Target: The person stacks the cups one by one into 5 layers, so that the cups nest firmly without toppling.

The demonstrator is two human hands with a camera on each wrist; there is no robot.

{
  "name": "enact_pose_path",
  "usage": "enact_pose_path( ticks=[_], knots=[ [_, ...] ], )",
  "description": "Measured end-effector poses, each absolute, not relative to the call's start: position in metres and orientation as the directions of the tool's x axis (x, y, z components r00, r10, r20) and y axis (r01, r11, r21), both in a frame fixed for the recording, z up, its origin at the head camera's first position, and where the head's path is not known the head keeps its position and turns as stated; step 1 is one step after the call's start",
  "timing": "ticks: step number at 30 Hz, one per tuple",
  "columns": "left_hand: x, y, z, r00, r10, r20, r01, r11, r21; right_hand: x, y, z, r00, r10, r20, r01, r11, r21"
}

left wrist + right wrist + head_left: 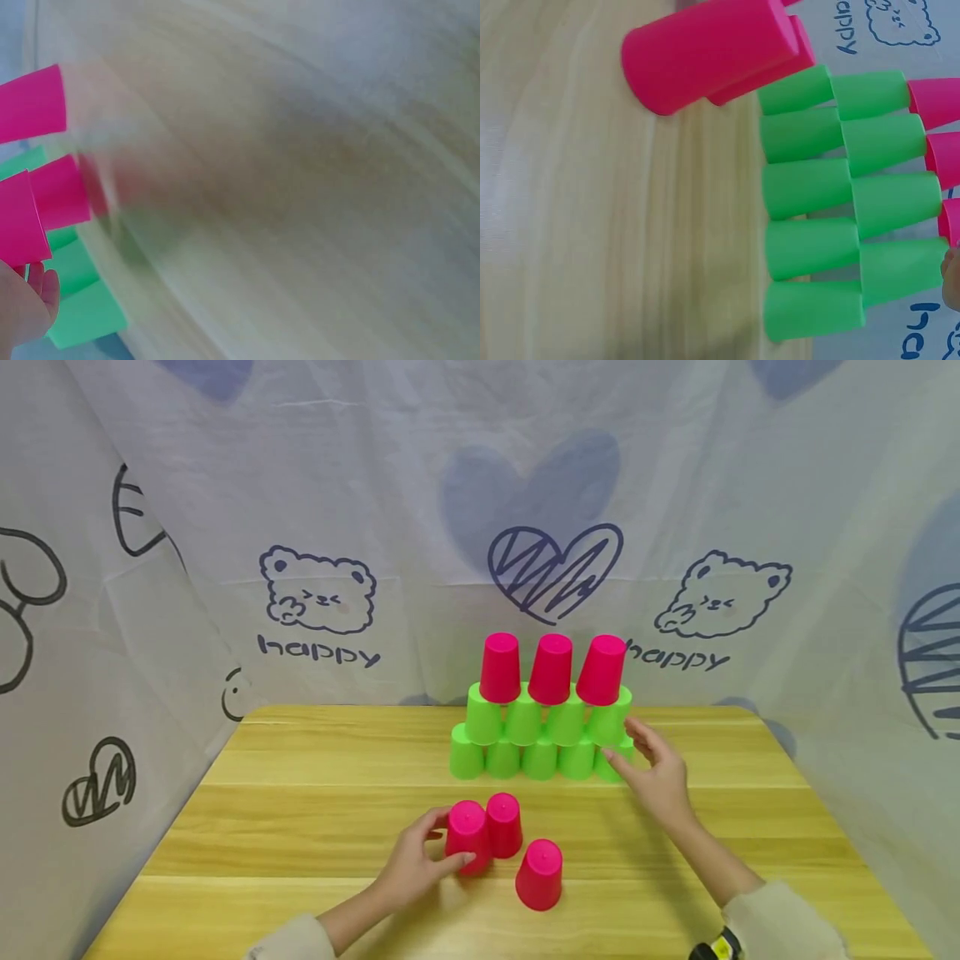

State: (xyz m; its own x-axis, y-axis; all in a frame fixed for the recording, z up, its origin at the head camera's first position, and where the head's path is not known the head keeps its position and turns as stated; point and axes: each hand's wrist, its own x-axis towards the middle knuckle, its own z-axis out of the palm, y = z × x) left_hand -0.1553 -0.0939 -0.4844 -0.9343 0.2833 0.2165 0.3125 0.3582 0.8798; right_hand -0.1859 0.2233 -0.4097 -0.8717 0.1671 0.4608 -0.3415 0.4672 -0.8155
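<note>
My left hand (416,860) has its thumb and fingers around an upside-down pink cup (467,831). A second pink cup (504,827) stands right beside that one, and a third pink cup (540,877) is nearer the front. Behind them rises a stack: a bottom row of several green cups (540,760), a second green row (522,718), and three pink cups (551,670) on top. By the stack's right end is my right hand (660,777), thumb and fingers spread, holding nothing. The left wrist view shows my left fingertips (49,289) against the held cup (19,221).
A wooden table (300,793) lies beneath everything. White cloth (420,510) printed with bears and hearts hangs close behind the stack and along both sides.
</note>
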Motion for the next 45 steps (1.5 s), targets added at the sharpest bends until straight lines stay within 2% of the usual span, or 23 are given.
enact_pose_path(
  ticks=[9,16,38,45],
  knots=[
    [-0.164,-0.100,-0.467,-0.937,0.219,0.273,0.336,0.347,0.875,-0.175,0.220,-0.421,-0.880,0.104,0.463,-0.369,0.461,-0.807],
    [-0.168,-0.102,-0.455,-0.930,0.221,0.294,0.357,0.342,0.870,-0.167,0.217,-0.432,-0.890,0.063,0.451,-0.386,0.419,-0.822],
    [-0.178,-0.096,-0.429,-0.922,0.222,0.318,0.379,0.338,0.862,-0.139,0.208,-0.459,-0.919,-0.056,0.390,-0.377,0.411,-0.830],
    [-0.183,-0.094,-0.414,-0.914,0.219,0.343,0.399,0.314,0.862,-0.133,0.203,-0.473,-0.910,-0.109,0.400,-0.412,0.341,-0.845]
  ],
)
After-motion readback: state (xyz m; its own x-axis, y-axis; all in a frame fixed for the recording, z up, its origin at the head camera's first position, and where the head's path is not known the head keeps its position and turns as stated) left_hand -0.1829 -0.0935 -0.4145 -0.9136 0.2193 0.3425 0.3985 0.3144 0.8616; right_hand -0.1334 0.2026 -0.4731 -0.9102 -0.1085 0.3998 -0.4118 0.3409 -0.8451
